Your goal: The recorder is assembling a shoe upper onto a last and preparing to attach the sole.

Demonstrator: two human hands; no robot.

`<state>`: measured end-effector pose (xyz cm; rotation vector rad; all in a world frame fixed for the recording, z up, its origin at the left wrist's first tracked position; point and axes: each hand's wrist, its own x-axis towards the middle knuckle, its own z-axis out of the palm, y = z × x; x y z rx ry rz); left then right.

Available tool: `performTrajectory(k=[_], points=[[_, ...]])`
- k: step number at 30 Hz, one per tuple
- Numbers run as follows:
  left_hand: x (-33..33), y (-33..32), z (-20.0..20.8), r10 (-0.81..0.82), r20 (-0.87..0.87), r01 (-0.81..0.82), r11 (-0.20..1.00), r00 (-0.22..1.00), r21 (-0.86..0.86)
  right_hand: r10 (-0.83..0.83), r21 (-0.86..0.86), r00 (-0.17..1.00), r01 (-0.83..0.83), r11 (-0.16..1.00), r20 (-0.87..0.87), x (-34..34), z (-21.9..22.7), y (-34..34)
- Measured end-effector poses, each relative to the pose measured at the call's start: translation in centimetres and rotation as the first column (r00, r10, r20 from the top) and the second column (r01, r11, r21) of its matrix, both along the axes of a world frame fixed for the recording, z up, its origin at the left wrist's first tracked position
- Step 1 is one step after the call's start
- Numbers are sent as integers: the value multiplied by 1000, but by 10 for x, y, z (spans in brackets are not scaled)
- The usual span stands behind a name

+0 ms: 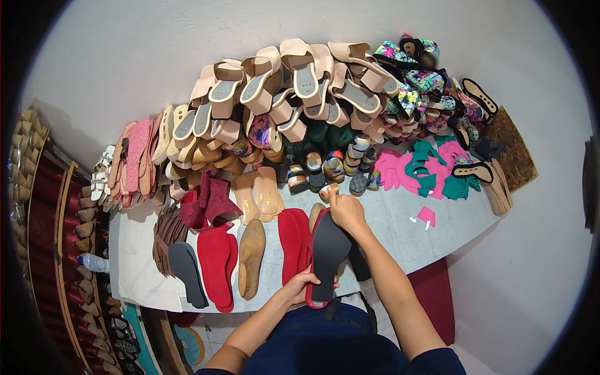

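Observation:
In front of me a dark grey shoe sole (330, 249) is held upright, with a red edge showing along its left side and heel. My left hand (301, 286) is closed around its heel end. My right hand (345, 211) is closed at the toe end, thumb raised. A bit of wooden shoe last shows behind the toe. Beside it on the left lie red insoles (292, 240), a wooden last (252, 256), another pair of red insoles (214, 262) and dark grey soles (187, 272).
Beige heeled sandals (306, 81) are piled along the wall, with patterned shoes (415, 94) at right. Pink cutouts (395, 172) and green cutouts (420, 172) lie on the table (406, 240). Tan insoles (259, 192) lie mid-table. Shelves of lasts (86, 231) stand left, near a bottle (95, 263).

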<state>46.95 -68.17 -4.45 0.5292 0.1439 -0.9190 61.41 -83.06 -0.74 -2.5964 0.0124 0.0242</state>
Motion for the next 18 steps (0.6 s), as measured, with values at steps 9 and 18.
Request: performTrajectory(k=[9, 18], points=[[-6, -5, 1, 58, -75, -69, 984, 995, -162, -34, 26, 999, 33, 999, 16, -3, 14, -2], [-12, -5, 16, 92, 145, -103, 993, 985, 66, -23, 84, 982, 7, 996, 186, -6, 5, 5]])
